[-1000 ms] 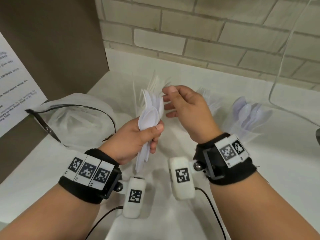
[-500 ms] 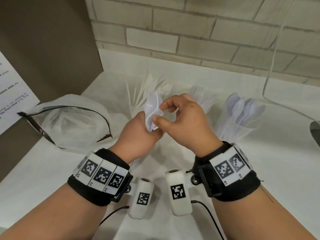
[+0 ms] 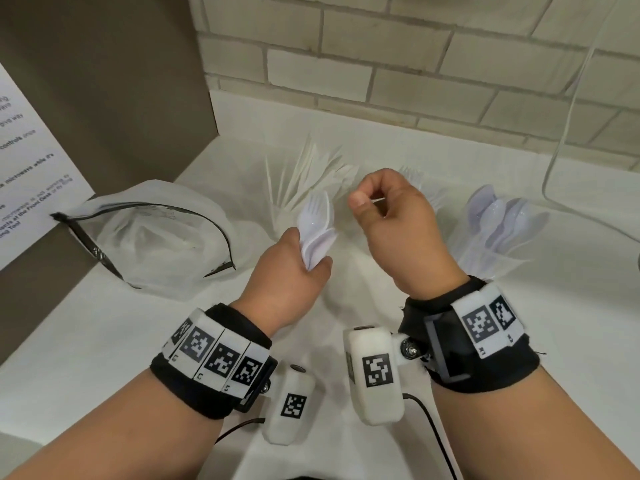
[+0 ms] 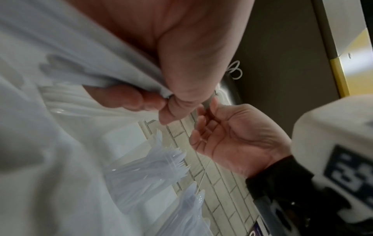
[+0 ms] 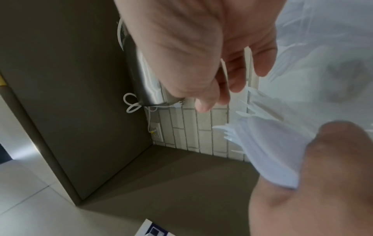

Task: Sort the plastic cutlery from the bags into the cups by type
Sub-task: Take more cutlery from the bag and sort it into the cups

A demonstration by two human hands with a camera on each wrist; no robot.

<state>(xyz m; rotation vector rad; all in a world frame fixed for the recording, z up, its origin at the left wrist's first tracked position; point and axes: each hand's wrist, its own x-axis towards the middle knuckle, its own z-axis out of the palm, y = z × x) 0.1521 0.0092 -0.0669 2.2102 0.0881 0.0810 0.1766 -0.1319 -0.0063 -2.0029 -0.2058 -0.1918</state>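
Cutlery, a white stack with a fork's tines on top, sits fanned in the left hand, whose fingers and thumb are curled tight round the handles. Half a second ago the right hand was pinching at the top of that stack; now it has drawn away to the right, fingers curled, thumb meeting forefinger. Whether it carries a piece off I cannot tell: the head view shows only a thin pale sliver at the fingertips, and the right wrist view is no clearer. If it does, one more piece is probably headed for a cup. Beyond the hands stand the knife cup, the fork cup partly hidden behind the right hand, and the spoon cup to the right, all well filled. An opened zip bag lies left on the white counter, under a brick-tiled wall, with a printed sheet on the brown side panel.
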